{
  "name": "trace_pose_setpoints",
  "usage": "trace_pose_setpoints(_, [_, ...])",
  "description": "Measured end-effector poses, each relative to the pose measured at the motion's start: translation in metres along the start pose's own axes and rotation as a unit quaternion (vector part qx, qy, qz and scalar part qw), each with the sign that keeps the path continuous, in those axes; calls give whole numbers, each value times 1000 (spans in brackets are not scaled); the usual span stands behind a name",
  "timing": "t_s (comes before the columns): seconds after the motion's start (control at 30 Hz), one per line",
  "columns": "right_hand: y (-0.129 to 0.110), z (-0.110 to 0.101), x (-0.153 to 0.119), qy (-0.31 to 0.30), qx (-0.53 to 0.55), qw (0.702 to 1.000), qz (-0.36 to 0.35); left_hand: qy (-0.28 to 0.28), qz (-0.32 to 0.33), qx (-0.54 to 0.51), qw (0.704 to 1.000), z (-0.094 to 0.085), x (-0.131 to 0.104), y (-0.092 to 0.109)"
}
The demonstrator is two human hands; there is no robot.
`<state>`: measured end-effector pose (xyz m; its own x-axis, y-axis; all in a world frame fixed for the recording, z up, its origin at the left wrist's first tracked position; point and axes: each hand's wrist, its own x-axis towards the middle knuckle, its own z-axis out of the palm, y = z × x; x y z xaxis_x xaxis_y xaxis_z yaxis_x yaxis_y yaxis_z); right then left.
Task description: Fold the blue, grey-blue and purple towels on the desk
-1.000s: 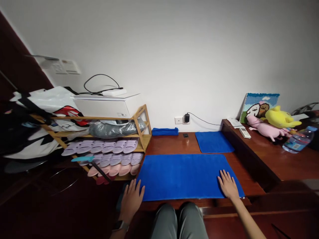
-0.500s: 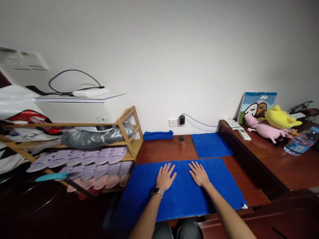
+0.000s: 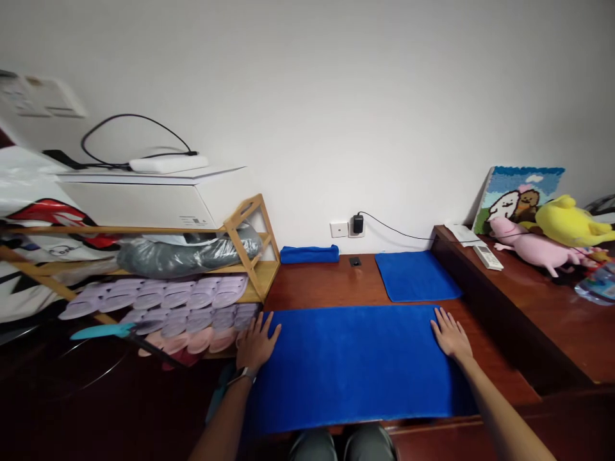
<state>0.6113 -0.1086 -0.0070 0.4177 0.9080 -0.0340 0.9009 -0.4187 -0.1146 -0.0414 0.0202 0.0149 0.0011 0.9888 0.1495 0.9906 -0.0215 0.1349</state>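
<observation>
A large blue cloth (image 3: 355,365) lies spread flat on the reddish-brown desk (image 3: 317,285). My left hand (image 3: 257,342), with a watch on the wrist, rests at the cloth's upper left corner, fingers spread. At the upper right corner, my right hand (image 3: 451,334) lies palm down with its fingers apart. Neither hand holds anything. Behind, a smaller blue cloth (image 3: 417,276) lies flat on the right, and a rolled or folded blue cloth (image 3: 310,255) sits against the wall on the left.
Left of the desk stands a wooden rack (image 3: 264,275) with slippers and a white box (image 3: 139,202) on top. A black plug (image 3: 358,223) is in the wall. On the raised right surface are a remote (image 3: 488,257), plush toys (image 3: 533,246), a picture and a bottle.
My hands have moved apart, from the middle of the large cloth out to its left and right edges. The view has shifted slightly.
</observation>
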Motion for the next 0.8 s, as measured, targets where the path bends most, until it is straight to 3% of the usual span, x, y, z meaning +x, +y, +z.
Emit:
trace_pose_setpoints(0.4, [-4,-8,-1,-11,4,1000,10,-23,-9,7,1000,-13,1,9])
trace_pose_setpoints(0.63, [-9,-11,-2,-25,6,999,23,1,7,3,1000,-6,4,5])
trace_pose_setpoints(0.8, [-11,-18,1,-37,19,999,21,-32,-1,16,999,-8,8,2])
